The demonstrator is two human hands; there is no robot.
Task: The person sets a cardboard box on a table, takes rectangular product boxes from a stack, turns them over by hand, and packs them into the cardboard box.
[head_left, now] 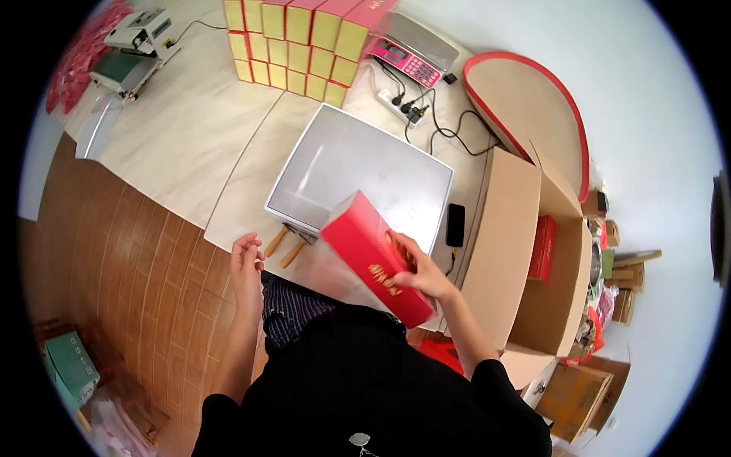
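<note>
A long red gift box with gold lettering is tilted in front of my body, and my right hand grips it by its right side. Behind the box is a silver-grey flat-topped metal case, part of its top hidden by the box. My left hand is raised at the table's front edge, with loosely bent fingers and nothing visible in them. Closest to it are two wooden-handled tools lying against the case; their metal ends are partly hidden.
Stacked red-and-gold boxes stand at the back, beside a pink scale and a power strip with cables. On the right, an open carton holds a red box. A phone lies between case and carton.
</note>
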